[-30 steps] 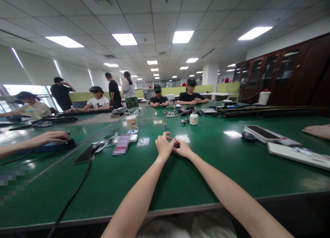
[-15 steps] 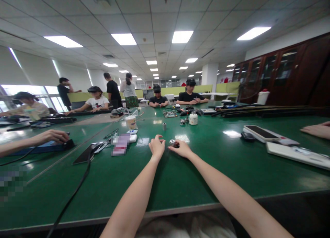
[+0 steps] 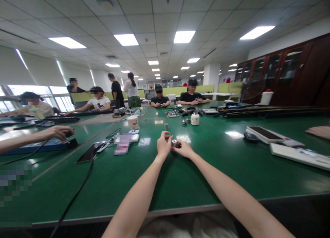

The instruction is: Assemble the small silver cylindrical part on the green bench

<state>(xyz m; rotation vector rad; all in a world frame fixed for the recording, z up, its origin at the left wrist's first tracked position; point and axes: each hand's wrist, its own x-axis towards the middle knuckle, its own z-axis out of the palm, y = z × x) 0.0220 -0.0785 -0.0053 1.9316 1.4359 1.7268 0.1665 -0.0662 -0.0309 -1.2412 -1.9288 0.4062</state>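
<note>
Head camera shows the right hand [image 3: 184, 149] holding a small metal cylinder [image 3: 174, 142] between thumb and fingers, well in from the near edge of the green tabletop [image 3: 221, 169]. Its ringed end faces up; its long axis looks roughly upright, the lower part hidden. The left hand [image 3: 163, 147] curls narrowly beside it; contact is unclear. Beyond stand an upright grey cylinder [image 3: 166, 126] and a white jar [image 3: 195, 119]. Dark wooden cabinets [image 3: 273, 75] line the room's right side.
</note>
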